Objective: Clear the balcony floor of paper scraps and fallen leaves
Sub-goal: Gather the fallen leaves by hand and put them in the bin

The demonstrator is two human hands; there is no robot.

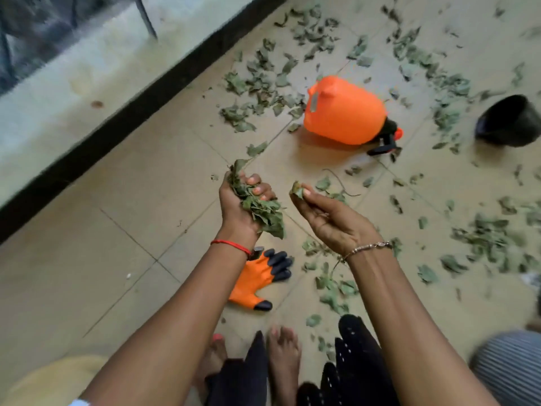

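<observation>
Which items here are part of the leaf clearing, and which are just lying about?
Job: left hand clutching a leaf bundle; right hand pinching one leaf; scattered leaves.
Lying about: orange sprayer, orange glove, black pot.

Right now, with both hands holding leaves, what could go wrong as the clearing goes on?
The left hand is crammed with a bunch of leaves spilling past the palm; adding more could drop some back on the floor. The right hand only pinches a single leaf, an easy one to lose. The orange sprayer lies on its side among scattered leaves and may hide some. Bare feet stand near the orange glove, a possible trip.
</observation>
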